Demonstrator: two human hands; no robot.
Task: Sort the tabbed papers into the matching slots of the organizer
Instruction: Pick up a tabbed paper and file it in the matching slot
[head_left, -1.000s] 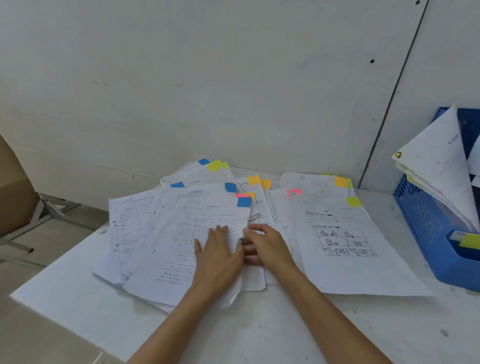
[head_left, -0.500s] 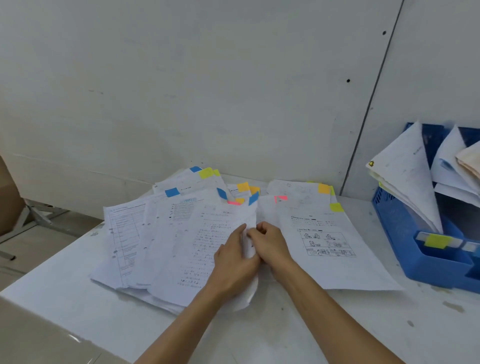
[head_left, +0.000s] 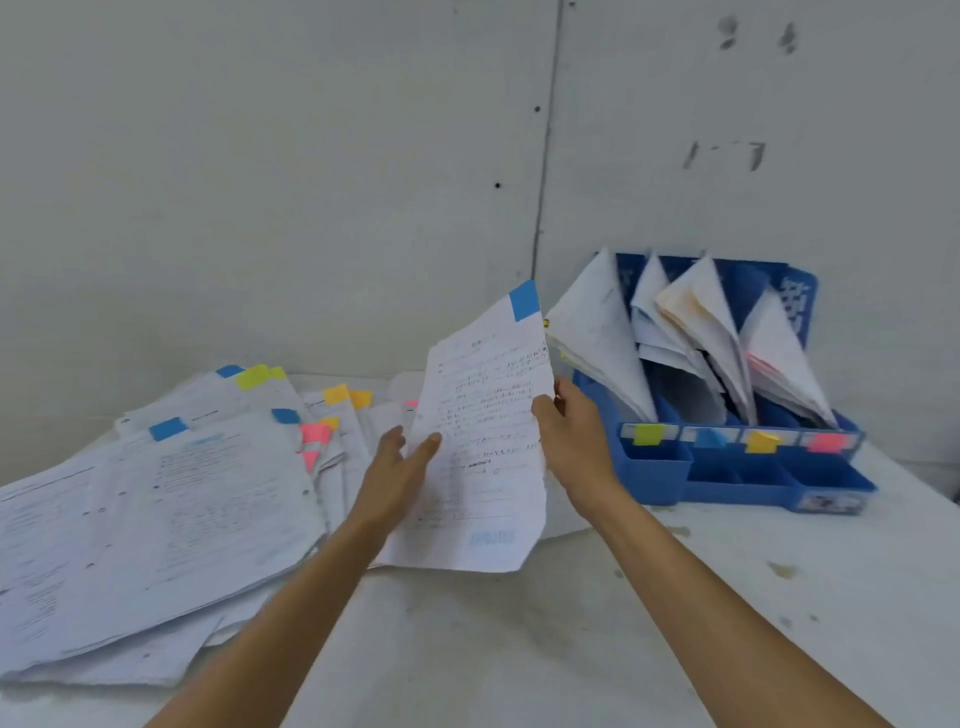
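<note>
In the head view, a paper (head_left: 483, 415) with a blue tab (head_left: 524, 300) on its top corner is up in the air. It is over the white table (head_left: 519, 634), between the messy pile (head_left: 182, 499) and the blue organizer (head_left: 727, 480). The left hand (head_left: 395, 480) pinches its left edge, thumb on the front. The right hand (head_left: 574, 441) holds the right edge, fingers curled round it.

One organizer (head_left: 727, 480), four slot tabs (head_left: 648, 434), one held sheet (head_left: 483, 415), two hands (head_left: 395, 478) (head_left: 576, 441).
</note>
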